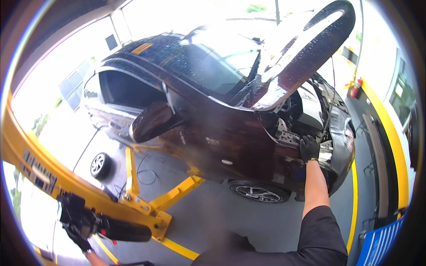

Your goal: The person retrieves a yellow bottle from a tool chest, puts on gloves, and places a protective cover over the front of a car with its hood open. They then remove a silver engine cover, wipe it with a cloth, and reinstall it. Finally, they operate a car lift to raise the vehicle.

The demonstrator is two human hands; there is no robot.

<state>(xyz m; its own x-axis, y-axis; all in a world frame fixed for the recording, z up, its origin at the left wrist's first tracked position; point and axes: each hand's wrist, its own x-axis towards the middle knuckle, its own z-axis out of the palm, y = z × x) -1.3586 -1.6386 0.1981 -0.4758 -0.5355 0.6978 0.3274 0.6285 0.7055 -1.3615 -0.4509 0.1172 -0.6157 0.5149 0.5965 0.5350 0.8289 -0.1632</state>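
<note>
A dark brown car (213, 133) stands before me with its hood (310, 53) raised. My right hand (309, 148), in a black glove, rests at the upper edge of the front fender beside the engine bay. Its fingers look laid over that edge, slightly apart. At the lower left, my left hand (77, 238), also black-gloved, is at the black control unit (73, 208) on the yellow lift post (26, 146). Its fingers blend into the dark housing, so their grip is hidden. A black cylinder (124, 228) lies along the post beside it.
Yellow lift arms (177, 193) reach under the car, whose front wheel (259, 191) hangs near the grey floor. A loose wheel (100, 165) and a hose (146, 176) are beyond the post. A blue striped panel (381, 239) and a red fire extinguisher (356, 88) stand on the right.
</note>
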